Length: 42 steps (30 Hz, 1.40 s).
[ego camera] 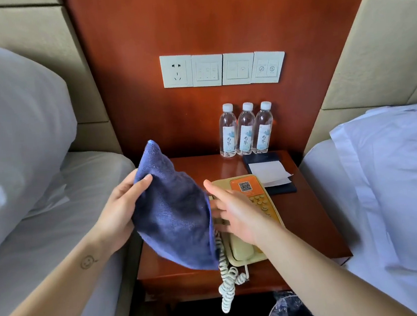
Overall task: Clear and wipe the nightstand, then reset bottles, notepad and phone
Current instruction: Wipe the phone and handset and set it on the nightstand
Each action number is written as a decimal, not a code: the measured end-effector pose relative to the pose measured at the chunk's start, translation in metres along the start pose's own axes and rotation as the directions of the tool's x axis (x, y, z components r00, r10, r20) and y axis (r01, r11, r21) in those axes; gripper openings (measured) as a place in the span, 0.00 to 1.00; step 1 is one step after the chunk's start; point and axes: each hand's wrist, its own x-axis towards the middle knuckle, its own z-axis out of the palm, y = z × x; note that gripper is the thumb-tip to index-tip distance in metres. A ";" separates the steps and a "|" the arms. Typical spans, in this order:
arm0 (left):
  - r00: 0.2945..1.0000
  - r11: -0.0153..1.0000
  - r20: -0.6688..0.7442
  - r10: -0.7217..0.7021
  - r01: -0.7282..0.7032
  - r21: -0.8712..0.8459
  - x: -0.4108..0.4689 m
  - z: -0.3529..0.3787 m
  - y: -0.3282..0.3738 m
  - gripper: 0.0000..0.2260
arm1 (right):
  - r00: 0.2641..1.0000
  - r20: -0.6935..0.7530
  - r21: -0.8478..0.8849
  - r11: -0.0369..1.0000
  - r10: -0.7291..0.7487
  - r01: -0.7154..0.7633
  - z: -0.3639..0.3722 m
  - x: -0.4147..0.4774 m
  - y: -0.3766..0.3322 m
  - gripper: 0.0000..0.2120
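The bare left forearm (61, 284) comes in from 7 o'clock, a small smiley mark near the wrist. The left hand (120, 213) is palm-up and grips the blue cloth (174, 213), thumb pressed on its front and fingers hidden behind. The right forearm (316, 262) enters from 5 o'clock. The right hand (234, 214) has its thumb raised toward 12 o'clock and straight fingers reaching toward 9 o'clock, meeting the cloth's edge.
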 end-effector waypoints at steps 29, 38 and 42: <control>0.957 0.874 0.091 0.275 -0.289 0.391 -0.043 -0.032 0.044 0.14 | 0.823 0.216 -0.482 0.676 -0.525 0.558 0.012 -0.034 -0.060 0.02; 0.962 0.933 -0.146 -0.232 0.262 0.246 -0.075 -0.057 -0.052 0.06 | 0.963 0.159 -0.767 0.587 -0.216 0.259 0.014 -0.004 0.010 0.03; 0.921 0.881 -0.357 -0.157 0.293 0.370 -0.038 -0.066 -0.076 0.04 | 0.937 0.063 -0.832 0.500 -0.344 0.240 0.026 0.049 0.025 0.05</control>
